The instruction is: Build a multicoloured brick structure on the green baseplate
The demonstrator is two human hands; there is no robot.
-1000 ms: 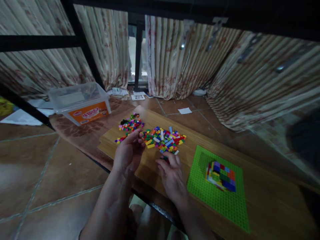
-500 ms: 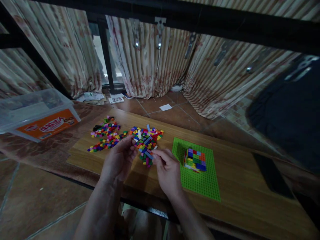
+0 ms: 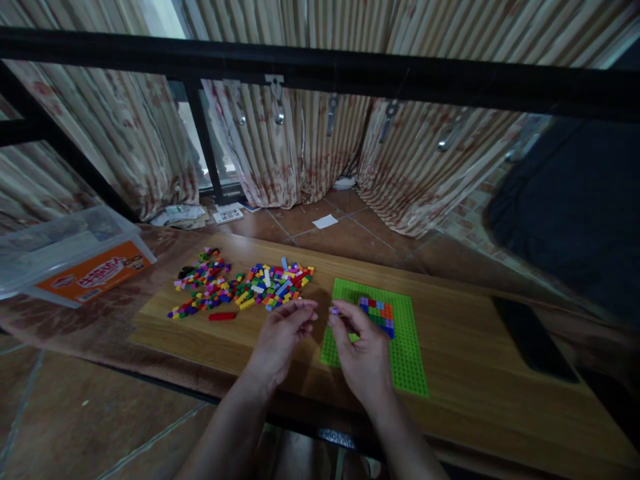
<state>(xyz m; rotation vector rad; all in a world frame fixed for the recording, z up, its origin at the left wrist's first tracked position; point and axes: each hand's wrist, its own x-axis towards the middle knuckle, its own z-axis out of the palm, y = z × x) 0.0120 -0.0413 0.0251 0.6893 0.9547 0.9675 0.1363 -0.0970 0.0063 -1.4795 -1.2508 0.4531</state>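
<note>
A small purple toy brick (image 3: 334, 311) is pinched between the thumb and index finger of my right hand (image 3: 364, 347), which hovers over the left part of the green baseplate (image 3: 407, 367). On that plate stands a block built of multicoloured bricks (image 3: 379, 315), partly hidden behind my right hand. My left hand (image 3: 285, 340) is closed just left of the plate, fingertips together; whatever they hold, if anything, is too small to make out. Loose bricks (image 3: 275, 283) lie heaped beyond my left hand, and a long red brick (image 3: 221, 317) rests before them.
A second heap of small bricks (image 3: 203, 283) lies farther left on the wooden board (image 3: 465, 373). At the far left stands a clear plastic box (image 3: 95, 267) with an orange label. A dark flat object (image 3: 533, 340) lies on the right.
Both hands have moved right, away from the loose bricks toward the baseplate. A purple brick now shows in my right fingertips. The long red brick has come into sight. The view has shifted slightly.
</note>
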